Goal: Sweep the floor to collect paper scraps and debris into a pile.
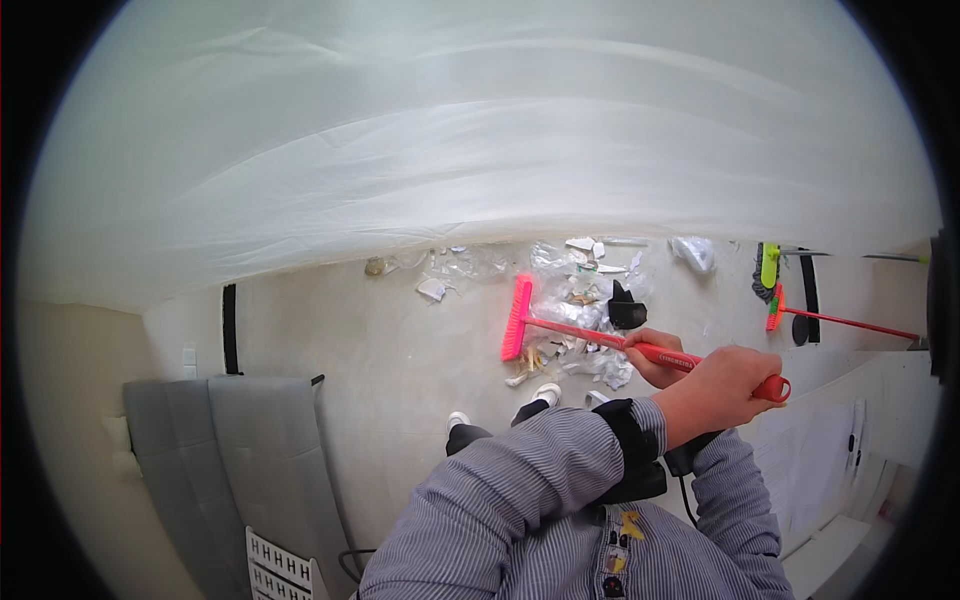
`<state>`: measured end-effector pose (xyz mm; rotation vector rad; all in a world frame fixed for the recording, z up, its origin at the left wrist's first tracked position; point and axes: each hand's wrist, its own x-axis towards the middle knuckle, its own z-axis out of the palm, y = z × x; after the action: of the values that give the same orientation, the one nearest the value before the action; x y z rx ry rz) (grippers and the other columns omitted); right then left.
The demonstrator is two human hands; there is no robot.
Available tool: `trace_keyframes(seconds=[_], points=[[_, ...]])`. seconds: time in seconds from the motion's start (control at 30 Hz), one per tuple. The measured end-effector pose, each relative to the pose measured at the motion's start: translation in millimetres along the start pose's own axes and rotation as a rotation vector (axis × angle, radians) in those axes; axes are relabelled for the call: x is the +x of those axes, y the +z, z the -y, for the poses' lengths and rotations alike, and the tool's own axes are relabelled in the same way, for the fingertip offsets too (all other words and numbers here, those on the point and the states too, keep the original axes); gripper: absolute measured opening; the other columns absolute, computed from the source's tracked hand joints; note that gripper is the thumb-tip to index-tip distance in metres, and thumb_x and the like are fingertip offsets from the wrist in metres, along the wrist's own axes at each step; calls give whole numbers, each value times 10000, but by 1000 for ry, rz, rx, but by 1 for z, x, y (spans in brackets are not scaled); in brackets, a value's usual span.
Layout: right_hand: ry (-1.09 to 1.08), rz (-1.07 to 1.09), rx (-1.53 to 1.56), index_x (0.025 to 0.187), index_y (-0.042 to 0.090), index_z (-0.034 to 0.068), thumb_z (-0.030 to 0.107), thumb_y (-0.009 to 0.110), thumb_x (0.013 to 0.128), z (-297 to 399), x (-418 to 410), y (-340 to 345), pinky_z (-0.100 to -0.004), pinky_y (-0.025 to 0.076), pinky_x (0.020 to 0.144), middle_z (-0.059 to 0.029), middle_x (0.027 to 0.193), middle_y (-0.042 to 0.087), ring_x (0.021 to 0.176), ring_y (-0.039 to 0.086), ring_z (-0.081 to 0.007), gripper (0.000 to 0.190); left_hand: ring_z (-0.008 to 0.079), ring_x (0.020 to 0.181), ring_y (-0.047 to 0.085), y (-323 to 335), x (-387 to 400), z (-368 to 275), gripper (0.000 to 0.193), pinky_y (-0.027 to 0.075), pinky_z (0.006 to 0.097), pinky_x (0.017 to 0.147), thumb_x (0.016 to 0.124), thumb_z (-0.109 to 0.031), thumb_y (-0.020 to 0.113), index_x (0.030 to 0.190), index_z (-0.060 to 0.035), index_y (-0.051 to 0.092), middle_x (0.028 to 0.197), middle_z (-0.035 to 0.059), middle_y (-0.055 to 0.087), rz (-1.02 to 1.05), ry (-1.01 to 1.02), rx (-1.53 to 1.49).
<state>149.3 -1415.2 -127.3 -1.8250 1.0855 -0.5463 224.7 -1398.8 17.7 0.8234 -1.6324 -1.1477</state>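
Observation:
A push broom (517,318) with pink bristles and a red handle lies slantwise before me, its head down at the floor on the left. My left hand (716,394) crosses in front of my body and is closed around the handle near its looped end. Lower on the same handle, my right hand (656,356) grips it, partly hidden behind the left one. Beside the broom head and under the handle spreads a heap of clear plastic film (559,311). Among it are a black angular piece (626,306), white scraps and crumpled yellowish bits (534,358).
White sheeting (480,172) fills the far side. More film and a white scrap (433,289) lie far left; a clear plastic bag (694,253) lies far right. A green mop (769,266) and another red-handled broom (847,319) stand at right. Grey padded seating (255,420) is at left.

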Motion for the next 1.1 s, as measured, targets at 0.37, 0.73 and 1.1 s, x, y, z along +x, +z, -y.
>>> trace_keyframes(seconds=[0.37, 0.73, 1.1], points=[[175, -150, -143, 813, 635, 23, 90, 641, 721, -20, -61, -107, -299, 473, 561, -129, 668, 614, 583, 602, -181, 114, 357, 725, 566, 83, 41, -13, 303, 440, 410, 628, 718, -240, 710, 807, -44, 498, 725, 146, 570, 119, 113, -158], [209, -418, -349, 826, 611, 11, 100, 626, 743, 1, -86, -108, -321, 476, 629, -137, 757, 604, 665, 602, -236, 122, 349, 718, 560, 53, 24, -23, 233, 421, 427, 635, 731, -191, 670, 807, -64, 489, 717, 124, 559, 303, 165, -205], [162, -146, -97, 854, 626, 6, 80, 644, 739, 121, -19, 3, -301, 490, 644, -125, 776, 624, 696, 620, -191, 138, 309, 632, 606, -60, -25, -91, 274, 470, 396, 577, 656, -165, 683, 821, -36, 507, 636, 107, 573, 384, 263, 26]])
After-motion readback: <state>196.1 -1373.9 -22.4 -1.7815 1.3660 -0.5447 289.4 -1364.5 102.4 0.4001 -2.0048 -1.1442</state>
